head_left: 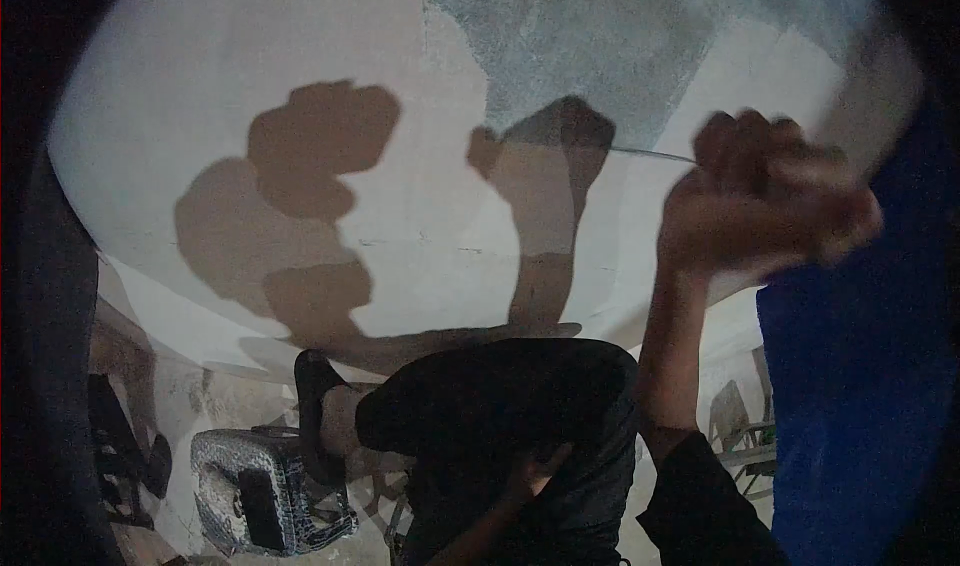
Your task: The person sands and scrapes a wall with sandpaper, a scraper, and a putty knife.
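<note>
My right hand [765, 191] is raised at the right, slightly blurred, its fingers curled closed above a broad pale surface [420, 266]. A thin dark thread [650, 153] runs from near the grey patch [575, 61] on that surface to the curled fingers. Whatever else the fist may hold is hidden. Low in the view, my left hand [535, 476] rests against the dark-clothed leg [500, 391], with a finger stretched out and the rest in shadow. Large hand and head shadows fall across the pale surface.
A stool [300, 496] with a shiny wrapped cover stands at the lower left, a dark phone-like rectangle [262, 508] on it. Blue cloth [860, 406] hangs along the right side. Dark frame pieces [120, 446] stand on the floor at the far left.
</note>
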Demonstrator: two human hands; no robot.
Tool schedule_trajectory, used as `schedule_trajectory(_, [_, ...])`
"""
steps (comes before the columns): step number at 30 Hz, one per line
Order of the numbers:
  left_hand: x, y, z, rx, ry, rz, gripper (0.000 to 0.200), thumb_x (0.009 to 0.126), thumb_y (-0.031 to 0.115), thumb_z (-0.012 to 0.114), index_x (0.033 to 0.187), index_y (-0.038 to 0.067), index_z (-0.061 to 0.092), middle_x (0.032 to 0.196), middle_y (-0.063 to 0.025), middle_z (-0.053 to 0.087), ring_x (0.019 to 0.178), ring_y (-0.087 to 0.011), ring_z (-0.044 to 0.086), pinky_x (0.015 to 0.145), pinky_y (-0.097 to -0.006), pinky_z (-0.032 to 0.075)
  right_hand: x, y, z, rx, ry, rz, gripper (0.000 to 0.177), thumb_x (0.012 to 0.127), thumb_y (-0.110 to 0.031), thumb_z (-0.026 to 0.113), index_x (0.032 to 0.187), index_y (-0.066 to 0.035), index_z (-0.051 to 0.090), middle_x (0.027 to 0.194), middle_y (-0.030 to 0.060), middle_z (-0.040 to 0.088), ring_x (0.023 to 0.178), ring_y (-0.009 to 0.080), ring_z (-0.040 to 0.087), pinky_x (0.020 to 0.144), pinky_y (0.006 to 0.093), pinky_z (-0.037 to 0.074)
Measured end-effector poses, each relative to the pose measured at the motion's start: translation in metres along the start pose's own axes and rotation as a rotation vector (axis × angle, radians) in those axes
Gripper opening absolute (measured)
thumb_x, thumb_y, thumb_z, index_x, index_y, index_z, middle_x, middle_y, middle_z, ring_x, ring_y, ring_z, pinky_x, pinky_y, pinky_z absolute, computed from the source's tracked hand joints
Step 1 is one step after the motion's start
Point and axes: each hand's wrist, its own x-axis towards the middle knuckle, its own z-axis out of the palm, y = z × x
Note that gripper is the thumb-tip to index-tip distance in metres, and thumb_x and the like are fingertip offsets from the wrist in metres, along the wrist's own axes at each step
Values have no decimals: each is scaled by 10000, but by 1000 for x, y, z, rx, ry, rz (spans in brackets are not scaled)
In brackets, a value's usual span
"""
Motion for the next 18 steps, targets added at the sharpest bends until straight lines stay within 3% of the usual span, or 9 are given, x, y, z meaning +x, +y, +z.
schedule_trajectory(2, [14, 23, -71, -252, -384, -232, 552, 827, 87, 498, 1351, 148, 335, 1060, -60, 585, 608, -161, 494, 603, -327, 439, -5, 4, 10, -271, 254, 23, 528, 913, -535, 225, 781, -63, 421, 472, 36, 381, 328, 63, 306, 256, 207, 207])
schedule_trajectory(3, [56, 35, -106, -376, -568, -346, 523, 836, 132, 509, 1336, 131, 359, 1056, -71, 590, 655, -167, 520, 641, -334, 444, 5, -7, -5, -203, -18, 25, 525, 908, -543, 232, 887, -63, 445, 515, 51, 418, 321, 69, 300, 256, 198, 221])
schedule_trajectory(5, [223, 51, -169, -628, -931, -582, 487, 853, 224, 532, 1307, 98, 406, 1047, -95, 599, 747, -180, 572, 717, -349, 453, 14, -8, -9, -76, -142, -37, 516, 910, -534, 244, 918, -57, 439, 532, 57, 431, 320, 73, 303, 253, 198, 219])
schedule_trajectory(6, [237, 56, -180, -632, -926, -587, 487, 853, 224, 532, 1307, 98, 406, 1047, -95, 599, 747, -180, 572, 717, -349, 453, 16, -7, -9, 47, -261, -95, 508, 911, -526, 256, 949, -52, 434, 549, 63, 445, 319, 77, 305, 250, 197, 216])
schedule_trajectory(7, [249, 61, -190, -640, -967, -717, 504, 831, 294, 547, 1279, 96, 432, 1030, -101, 601, 757, -188, 571, 728, -355, 450, -1, 9, -2, -197, -3, -228, 507, 914, -526, 240, 944, -55, 428, 544, 67, 439, 319, 75, 303, 251, 203, 204])
schedule_trajectory(8, [258, 64, -199, -642, -1010, -844, 529, 809, 364, 562, 1252, 95, 457, 1014, -108, 602, 767, -196, 570, 739, -360, 447, -13, 8, 2, -190, 142, 0, 493, 918, -513, 244, 911, -53, 420, 545, 62, 443, 320, 84, 307, 260, 197, 226])
schedule_trajectory(11, [278, 66, -210, -641, -1104, -1226, 651, 742, 576, 607, 1169, 90, 534, 964, -127, 607, 797, -220, 568, 771, -375, 438, 5, 1, -3, -49, -232, -117, 496, 919, -504, 254, 958, -38, 418, 565, 77, 455, 323, 100, 322, 279, 196, 272])
schedule_trajectory(15, [228, 54, -172, -718, -998, -1119, 609, 788, 563, 553, 1205, 121, 513, 979, -130, 602, 832, -213, 575, 796, -364, 437, 4, -12, 4, -206, -40, -84, 493, 925, -489, 250, 932, -30, 429, 531, 69, 431, 324, 105, 316, 283, 204, 271])
schedule_trajectory(18, [221, 48, -167, -632, -1066, -762, 573, 809, 516, 558, 1227, 129, 501, 942, -118, 598, 815, -204, 571, 737, -352, 450, 6, -14, -4, -554, -13, -176, 482, 929, -499, 209, 886, -84, 449, 491, 32, 382, 329, 95, 286, 296, 220, 247])
